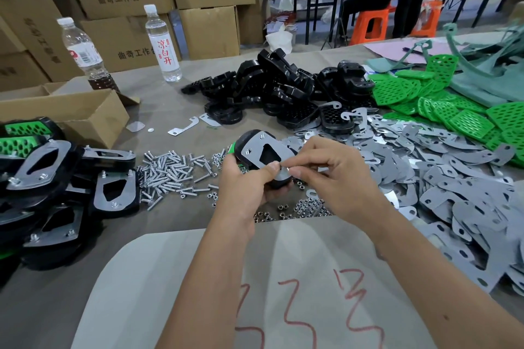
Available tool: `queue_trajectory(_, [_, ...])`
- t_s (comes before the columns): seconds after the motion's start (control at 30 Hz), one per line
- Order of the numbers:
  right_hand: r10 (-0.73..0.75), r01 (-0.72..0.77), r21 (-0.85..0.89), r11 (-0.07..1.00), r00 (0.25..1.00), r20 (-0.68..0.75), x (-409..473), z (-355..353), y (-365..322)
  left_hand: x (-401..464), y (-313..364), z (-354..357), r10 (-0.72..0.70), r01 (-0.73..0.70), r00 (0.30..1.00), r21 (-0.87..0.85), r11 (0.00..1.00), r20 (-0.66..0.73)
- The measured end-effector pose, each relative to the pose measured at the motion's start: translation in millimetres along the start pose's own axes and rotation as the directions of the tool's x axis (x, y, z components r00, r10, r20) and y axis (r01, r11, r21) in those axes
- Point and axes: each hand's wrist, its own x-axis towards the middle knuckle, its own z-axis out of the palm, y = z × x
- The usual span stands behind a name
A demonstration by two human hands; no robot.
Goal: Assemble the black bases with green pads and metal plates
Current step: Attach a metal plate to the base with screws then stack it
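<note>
While the left hand gripped a black base topped with a metal plate above the desk, the right hand pinched a small nut at the plate's near end, between screws and loose metal plates.

The screws lie in the middle of the table. Finished pieces sit at nine o'clock, metal plates at three o'clock, bases at twelve, pads at two.
</note>
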Motion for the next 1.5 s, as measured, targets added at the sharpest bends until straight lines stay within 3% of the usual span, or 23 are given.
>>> queue_trajectory(0.07, [0.006, -0.006, 0.014, 1.000, 0.999, 0.034, 0.0, -2.0, 0.5, 0.7, 1.8, -2.9, -0.025, 0.025, 1.000, 0.014, 1.000, 0.017])
queue_trajectory(0.3, [0.028, -0.022, 0.052, 0.998, 0.994, -0.110, -3.8, 4.8, -4.7, -2.0, 0.7, -0.3, -0.006, 0.005, 1.000, 0.038, 0.999, 0.022])
queue_trajectory(0.53, [-0.023, 0.023, -0.017, 1.000, 1.000, -0.016, -1.7, 0.8, -4.3, -1.9, 1.2, -1.0, -0.039, 0.039, 0.999, -0.021, 0.999, 0.008])
queue_trajectory(0.63, [0.015, -0.014, 0.077, 0.997, 1.000, -0.007, -0.9, -2.4, -5.0, -1.9, 3.4, -1.6, -0.042, 0.042, 0.998, 0.002, 0.999, 0.053])
queue_trajectory(0.7, [0.022, -0.030, 0.109, 0.994, 0.997, 0.073, 0.0, -8.8, -4.1, -1.5, 5.8, -4.0, -0.046, 0.041, 0.994, 0.049, 0.998, 0.099])
queue_trajectory(0.83, [0.046, -0.051, 0.027, 0.998, 0.984, 0.174, 0.4, -14.8, -4.4, -0.9, 5.8, -7.7, -0.037, 0.024, 0.994, 0.127, 0.992, 0.106])
queue_trajectory(0.97, [0.005, 0.001, -0.040, 0.999, 0.988, 0.151, -0.2, -10.8, -5.6, 0.7, 4.8, -7.1, -0.054, 0.049, 0.996, 0.068, 0.996, 0.073])
queue_trajectory(1.23, [0.045, -0.056, -0.083, 0.995, 0.990, -0.134, -3.2, 10.5, -7.6, 2.8, -0.7, -3.3, -0.021, 0.021, 1.000, 0.006, 1.000, -0.014])
queue_trajectory(1.33, [-0.011, -0.011, -0.143, 0.990, 0.988, -0.153, -2.5, 8.1, -5.7, 1.9, -2.6, -1.1, 0.000, 0.000, 1.000, 0.007, 1.000, -0.021])
queue_trajectory(1.5, [-0.152, 0.129, -0.269, 0.954, 0.986, -0.068, -2.1, 5.7, -5.4, 1.5, -1.9, -0.1, 0.002, -0.003, 1.000, -0.022, 1.000, -0.027])
